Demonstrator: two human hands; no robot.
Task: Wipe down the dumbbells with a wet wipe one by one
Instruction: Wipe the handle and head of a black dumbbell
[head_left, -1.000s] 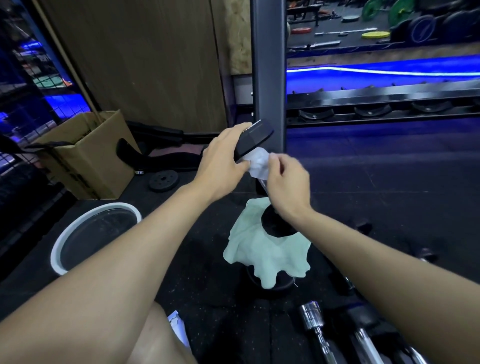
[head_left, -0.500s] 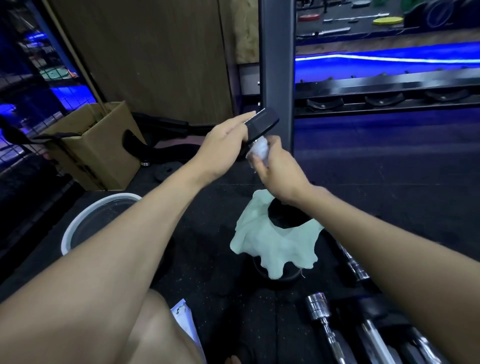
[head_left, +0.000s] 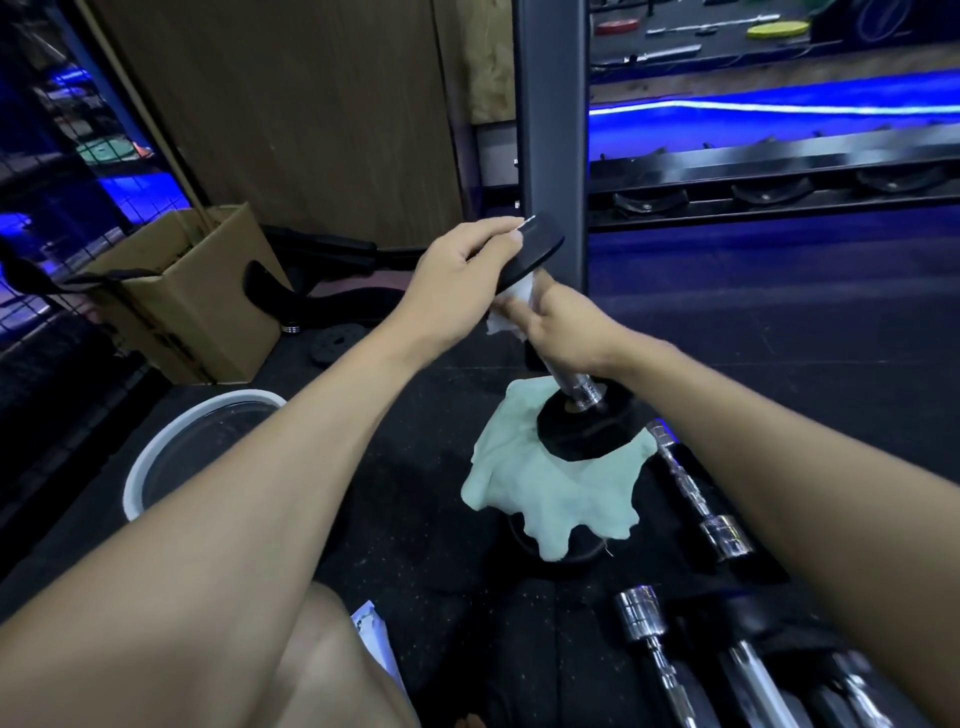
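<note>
The right hand (head_left: 563, 332) has its fingers curled round the chrome handle of an upright dumbbell (head_left: 582, 410), pinching a white wet wipe (head_left: 511, 306) against the bar just under the upper weight head; the fingertips themselves are hidden on the far side of the bar. The left hand (head_left: 457, 280) grips the edge of that upper black head (head_left: 530, 247) from the left, thumb on top, fingers wrapped beneath and mostly out of sight.

The dumbbell stands tilted slightly to the left, its lower head resting on a pale green cloth (head_left: 550, 493) draped over a dark round object whose shape is largely covered. Just behind the upper head rises a dark rack post (head_left: 550, 130), nearly touching it, so little room lies on the far side. To the right, an open stretch of dark floor (head_left: 779, 322) runs up to the rack's lower rail (head_left: 779, 192).

Near and right, several chrome-handled dumbbells (head_left: 701, 493) lie on the floor, the nearest ones cut off by the frame's bottom edge. To the left sit a white-rimmed round basin (head_left: 156, 457) and, farther off, a cardboard box (head_left: 197, 291) against a wooden panel. A white packet (head_left: 371, 631) shows partly behind the person's knee.
</note>
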